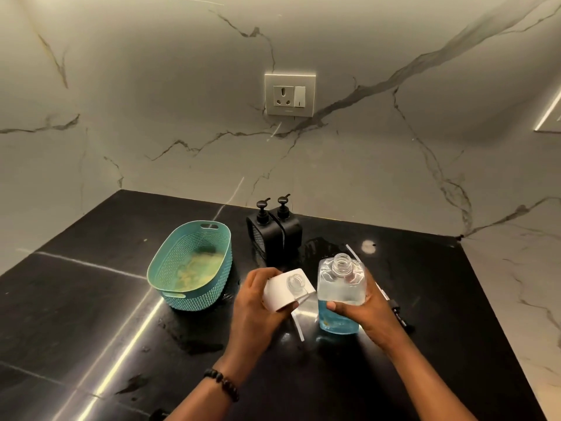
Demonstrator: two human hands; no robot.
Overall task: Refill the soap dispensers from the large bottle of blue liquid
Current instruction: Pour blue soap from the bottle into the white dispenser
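My right hand (368,311) grips a clear square bottle of blue liquid (340,296), about half full, with its cap off and neck open. My left hand (258,302) holds a white square soap dispenser (287,288), tilted with its open neck toward the blue bottle. The two bottles sit close together above the black counter (91,314). A white pump tube (299,325) lies on the counter under them. Two black pump dispensers (274,229) stand in a black holder at the back, pumps on.
A teal perforated basket (191,265) with something yellowish inside sits left of my hands. A black pump head with tube (394,308) lies to the right of the blue bottle. Wet patches mark the counter. A wall socket (290,95) is on the marble backsplash.
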